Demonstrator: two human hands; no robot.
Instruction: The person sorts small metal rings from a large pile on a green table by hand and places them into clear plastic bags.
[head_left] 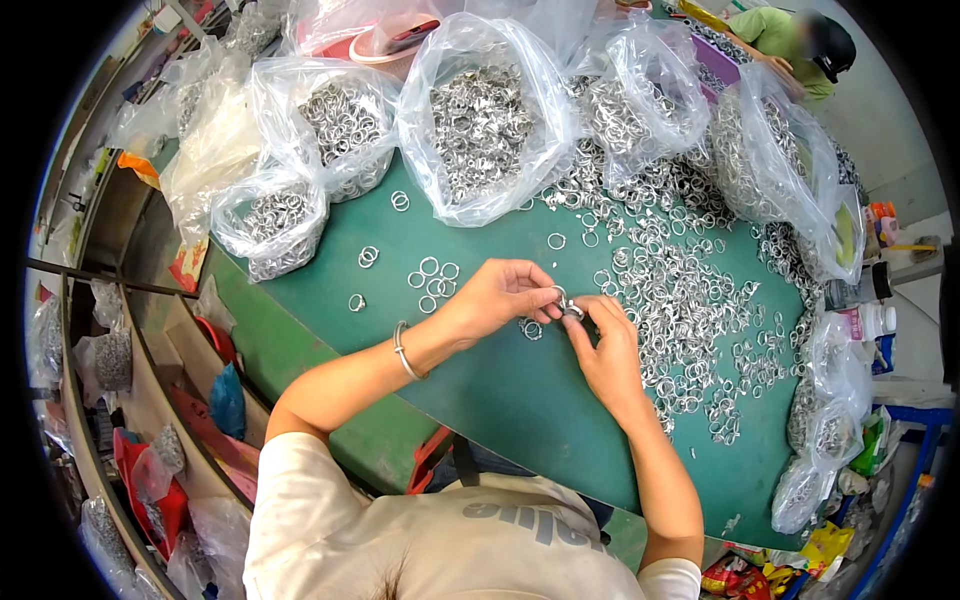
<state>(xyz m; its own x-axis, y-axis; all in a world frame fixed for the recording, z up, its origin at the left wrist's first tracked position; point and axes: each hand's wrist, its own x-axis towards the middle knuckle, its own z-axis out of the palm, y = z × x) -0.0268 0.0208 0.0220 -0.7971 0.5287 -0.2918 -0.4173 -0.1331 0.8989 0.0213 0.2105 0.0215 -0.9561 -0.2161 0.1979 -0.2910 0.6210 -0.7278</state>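
Observation:
Over the middle of the green table, both hands meet at a small silver metal ring [561, 297]. My left hand [497, 300] pinches it between thumb and fingertips, with a metal bangle [402, 350] on that wrist. My right hand [608, 345] grips the ring's other side with closed fingertips, which partly hide it. Just below the hands lie a few more rings [530, 328]. A broad spread of loose silver rings [690, 325] covers the table right of my right hand. Left of my left hand sits a small cluster of rings [432, 282].
Clear plastic bags full of rings [483, 130] line the table's [520, 440] far side, and more bags [815, 470] stand along its right edge. At the far right a person in green [775, 45] leans over. Shelves with red bins [150, 500] stand on the left.

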